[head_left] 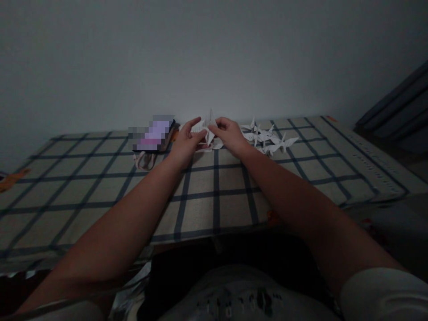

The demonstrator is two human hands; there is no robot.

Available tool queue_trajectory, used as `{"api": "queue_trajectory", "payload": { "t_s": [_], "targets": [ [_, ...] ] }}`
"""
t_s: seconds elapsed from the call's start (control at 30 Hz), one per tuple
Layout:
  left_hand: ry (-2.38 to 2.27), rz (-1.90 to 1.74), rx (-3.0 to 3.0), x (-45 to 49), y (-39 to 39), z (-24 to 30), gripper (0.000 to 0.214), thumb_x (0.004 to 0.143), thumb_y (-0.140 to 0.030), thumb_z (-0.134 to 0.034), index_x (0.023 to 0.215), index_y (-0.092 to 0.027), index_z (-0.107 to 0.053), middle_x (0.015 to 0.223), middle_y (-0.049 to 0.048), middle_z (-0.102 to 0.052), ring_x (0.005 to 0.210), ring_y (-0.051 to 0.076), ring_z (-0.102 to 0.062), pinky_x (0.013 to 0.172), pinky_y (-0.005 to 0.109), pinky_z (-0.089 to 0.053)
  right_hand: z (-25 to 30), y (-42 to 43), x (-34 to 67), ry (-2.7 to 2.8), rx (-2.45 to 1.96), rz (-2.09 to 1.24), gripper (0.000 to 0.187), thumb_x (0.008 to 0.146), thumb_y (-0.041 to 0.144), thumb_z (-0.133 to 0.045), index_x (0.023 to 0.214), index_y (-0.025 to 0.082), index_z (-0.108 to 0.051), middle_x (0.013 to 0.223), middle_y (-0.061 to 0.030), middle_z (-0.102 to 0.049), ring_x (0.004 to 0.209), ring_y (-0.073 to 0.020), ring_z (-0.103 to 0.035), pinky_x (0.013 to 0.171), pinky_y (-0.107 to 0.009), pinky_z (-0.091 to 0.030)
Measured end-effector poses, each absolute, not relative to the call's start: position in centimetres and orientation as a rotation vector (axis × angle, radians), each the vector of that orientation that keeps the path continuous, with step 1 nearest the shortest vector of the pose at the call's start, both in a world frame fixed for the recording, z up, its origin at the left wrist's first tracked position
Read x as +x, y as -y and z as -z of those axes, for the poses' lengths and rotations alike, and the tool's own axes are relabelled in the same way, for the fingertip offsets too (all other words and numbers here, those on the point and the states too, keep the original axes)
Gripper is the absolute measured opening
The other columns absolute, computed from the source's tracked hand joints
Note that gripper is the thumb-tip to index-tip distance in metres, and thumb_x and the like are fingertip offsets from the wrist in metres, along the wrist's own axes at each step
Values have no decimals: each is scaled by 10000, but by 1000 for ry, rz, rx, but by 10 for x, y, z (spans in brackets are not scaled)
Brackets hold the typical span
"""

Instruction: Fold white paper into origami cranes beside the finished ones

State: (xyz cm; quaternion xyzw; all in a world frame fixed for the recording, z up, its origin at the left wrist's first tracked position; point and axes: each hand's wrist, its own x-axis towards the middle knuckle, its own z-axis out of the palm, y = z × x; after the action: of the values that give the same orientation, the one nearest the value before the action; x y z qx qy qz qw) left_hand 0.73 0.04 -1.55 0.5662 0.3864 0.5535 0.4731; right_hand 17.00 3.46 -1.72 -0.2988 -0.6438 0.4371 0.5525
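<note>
Between my two hands a piece of folded white paper [211, 121] stands with a narrow point upward, raised a little over the table. My left hand [187, 139] pinches its lower left part between thumb and fingers, the index finger stretched away. From the other side my right hand [229, 133] grips it with thumb and bent fingers. Behind and beneath the hands lie printed paper sheets [218, 143], partly covered. Several folded white paper cranes [267, 138] sit in a cluster just right of my right hand.
A phone [154, 133] with a lit, blurred screen leans left of my hands, a looped strap [145, 160] in front of it. The checked tablecloth [214, 191] covers the table up to the grey wall [214, 53]. Dark striped fabric [397, 107] is at the far right.
</note>
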Motion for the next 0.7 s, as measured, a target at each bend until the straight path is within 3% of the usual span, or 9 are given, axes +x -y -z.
{"api": "queue_trajectory", "payload": {
  "t_s": [0.13,0.3,0.43,0.57,0.7],
  "targets": [
    [-876,-1341,1373,11,0,19,778,727,-412,-834,1402,-197,-513,759,13,-715,674,161,-698,751,336,-604,16,-36,171,1541,-746,-973,198,815,366,-697,854,193,-608,809,9,-633,752,-135,-586,710,-270,-477],
    [-821,-1382,1202,19,6,14,648,747,-318,-838,1324,-194,-570,758,-8,-705,722,130,-698,833,303,-601,13,-34,173,1551,-781,-871,217,834,397,-681,855,191,-619,801,9,-618,770,-132,-567,730,-267,-468],
    [-809,-1267,1070,24,14,6,453,804,-257,-793,1223,-180,-639,922,44,-743,757,109,-704,771,226,-599,15,-39,176,1532,-783,-806,224,858,415,-650,868,194,-620,795,10,-598,785,-134,-569,731,-268,-462],
    [-822,-1242,1042,25,16,3,283,838,-158,-731,1113,-122,-676,860,59,-745,697,84,-685,721,178,-584,16,-43,176,1512,-789,-795,205,854,389,-660,846,188,-625,762,18,-582,742,-123,-537,709,-267,-443],
    [-861,-1266,1052,26,16,3,368,829,-96,-703,1191,-96,-642,854,71,-750,704,97,-701,742,202,-593,15,-40,176,1490,-791,-809,223,835,404,-679,827,187,-633,754,20,-594,733,-122,-534,702,-265,-444]
  ]
}}
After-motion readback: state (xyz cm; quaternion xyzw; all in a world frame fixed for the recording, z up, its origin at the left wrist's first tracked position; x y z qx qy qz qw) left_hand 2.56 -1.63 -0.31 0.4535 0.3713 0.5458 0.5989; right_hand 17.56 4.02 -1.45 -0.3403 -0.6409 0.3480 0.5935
